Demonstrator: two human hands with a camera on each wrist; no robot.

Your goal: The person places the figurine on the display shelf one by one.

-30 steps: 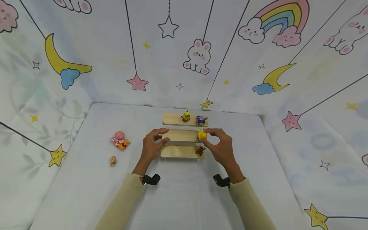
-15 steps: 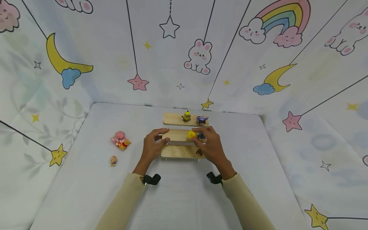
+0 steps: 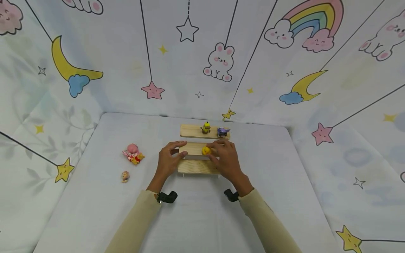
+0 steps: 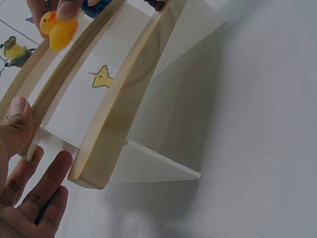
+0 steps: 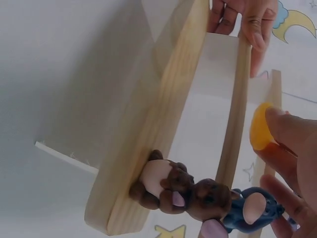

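My left hand (image 3: 167, 162) holds the left end of the middle plank (image 3: 191, 147) of a three-step wooden shelf, thumb on top and fingers below. My right hand (image 3: 227, 160) pinches a yellow toy duck (image 3: 206, 150) over the middle of that plank; in the left wrist view the duck (image 4: 59, 30) faces left. Whether it touches the wood cannot be told. A brown kangaroo-like figurine (image 5: 166, 183) sits at the right end of the bottom plank (image 3: 196, 167). A dark blue donkey-like figurine (image 5: 251, 210) is behind it, on the middle plank. The right hand hides both in the head view.
On the top plank (image 3: 190, 131) stand a yellow minion figurine (image 3: 206, 128) and a purple figurine (image 3: 223, 132). Left on the white tabletop (image 3: 95, 203) lie a pink-topped figurine (image 3: 132, 148), a small bear (image 3: 136, 160) and a small tan figurine (image 3: 125, 176). A printed cloth backdrop rises behind.
My right hand has carried the duck leftward from the right end of the middle plank, passing the blue figurine, to the plank's middle. The left hand has kept its grip.
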